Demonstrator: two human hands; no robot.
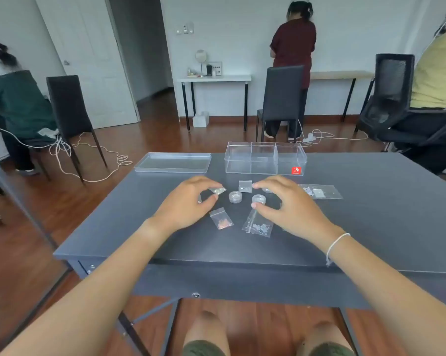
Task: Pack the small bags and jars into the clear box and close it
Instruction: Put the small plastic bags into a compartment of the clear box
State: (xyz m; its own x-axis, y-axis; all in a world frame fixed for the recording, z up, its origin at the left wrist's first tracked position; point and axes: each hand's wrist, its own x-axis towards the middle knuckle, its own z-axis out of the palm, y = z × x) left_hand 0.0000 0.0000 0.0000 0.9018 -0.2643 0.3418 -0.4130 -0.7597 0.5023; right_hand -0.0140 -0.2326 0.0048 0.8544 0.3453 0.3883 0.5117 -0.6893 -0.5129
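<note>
The clear box (238, 160) with dividers stands open at the table's far side, its lid (173, 163) lying flat to its left. My left hand (188, 204) pinches a small bag (219, 190) at its corner. My right hand (291, 204) arches over a small jar (259, 199), thumb against its near side, index tip by another small bag (244, 186). A second jar (235, 197) stands between my hands; a third jar (267, 190) is mostly hidden under my right fingers. Nearer me lie a bag of orange bits (222, 218) and a bag of clear beads (258, 225).
A larger flat bag (322, 191) lies right of my right hand. The dark table (370, 227) ends just before my knees. Behind it are chairs, floor cables, side tables and three people facing away.
</note>
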